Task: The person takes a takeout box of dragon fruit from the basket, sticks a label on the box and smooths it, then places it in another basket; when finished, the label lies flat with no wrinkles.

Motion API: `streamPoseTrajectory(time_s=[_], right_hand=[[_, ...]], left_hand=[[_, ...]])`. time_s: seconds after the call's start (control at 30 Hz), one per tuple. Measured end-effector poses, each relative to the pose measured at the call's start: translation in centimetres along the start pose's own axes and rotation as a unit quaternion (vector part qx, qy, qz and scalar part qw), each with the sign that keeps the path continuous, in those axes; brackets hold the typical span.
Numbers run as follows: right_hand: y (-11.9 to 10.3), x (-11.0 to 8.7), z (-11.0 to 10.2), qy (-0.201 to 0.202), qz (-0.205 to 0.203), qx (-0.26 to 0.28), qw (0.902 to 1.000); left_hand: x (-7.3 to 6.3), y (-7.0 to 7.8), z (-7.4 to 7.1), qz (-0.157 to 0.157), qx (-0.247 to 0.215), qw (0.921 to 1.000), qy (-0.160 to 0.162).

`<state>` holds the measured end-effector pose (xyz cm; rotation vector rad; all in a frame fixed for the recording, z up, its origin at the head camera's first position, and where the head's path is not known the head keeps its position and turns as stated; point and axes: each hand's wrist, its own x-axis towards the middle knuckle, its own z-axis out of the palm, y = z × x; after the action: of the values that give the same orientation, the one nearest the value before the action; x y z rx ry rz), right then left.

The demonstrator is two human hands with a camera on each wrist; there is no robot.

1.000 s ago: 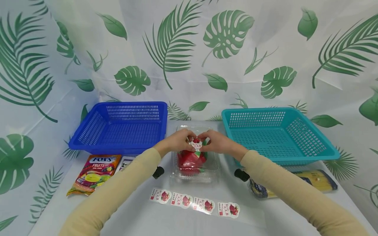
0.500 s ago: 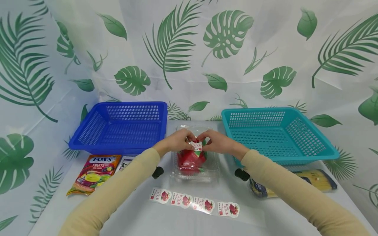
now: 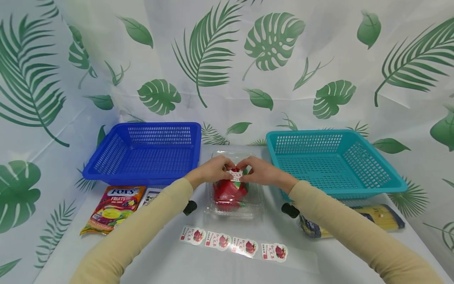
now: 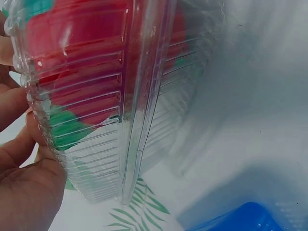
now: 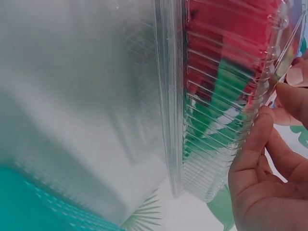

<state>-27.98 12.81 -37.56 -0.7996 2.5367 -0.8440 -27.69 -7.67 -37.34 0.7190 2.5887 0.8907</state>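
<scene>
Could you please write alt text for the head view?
A person's left grip and right grip pinch a label over a clear box of red contents. A blue basket and teal basket flank it; a label strip lies in front.

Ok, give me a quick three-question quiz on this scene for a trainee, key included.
1. How many printed labels lie on the strip nearest the person?
2. True or false: the candy bag lies inside the blue basket.
3. Fill in the missing word: over the clear container, the fingers of the left hand and the right hand hold a small red-and-white ____.

Key: 1. Four. 2. False; it lies outside, on the person's side of the basket. 3. Sticker.
</scene>
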Motion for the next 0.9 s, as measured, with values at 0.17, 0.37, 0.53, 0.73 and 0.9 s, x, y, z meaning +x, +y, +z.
streamPoseTrajectory(time_s=[0.17, 0.37, 0.53, 0.73, 0.9], right_hand=[[-0.02, -0.03, -0.09, -0.006, -0.003, 0.011, 0.9999], [0.08, -0.06, -0.13, -0.009, -0.009, 0.028, 0.9995], [0.18, 0.04, -0.02, -0.004, -0.010, 0.027, 0.9996], [-0.15, 0.10, 0.10, 0.009, 0.023, 0.012, 0.9996], [-0.32, 0.10, 0.14, 0.015, 0.035, 0.010, 0.9992]], left_hand=[[0.05, -0.02, -0.05, -0.003, -0.001, 1.0000, 0.000], [-0.05, 0.04, -0.06, -0.019, 0.002, 0.9998, 0.005], [-0.08, 0.05, -0.01, -0.033, 0.002, 0.9994, 0.007], [0.05, 0.03, -0.05, -0.021, 0.000, 0.9997, 0.010], [-0.03, 0.05, -0.09, -0.016, -0.015, 0.9997, 0.010]])
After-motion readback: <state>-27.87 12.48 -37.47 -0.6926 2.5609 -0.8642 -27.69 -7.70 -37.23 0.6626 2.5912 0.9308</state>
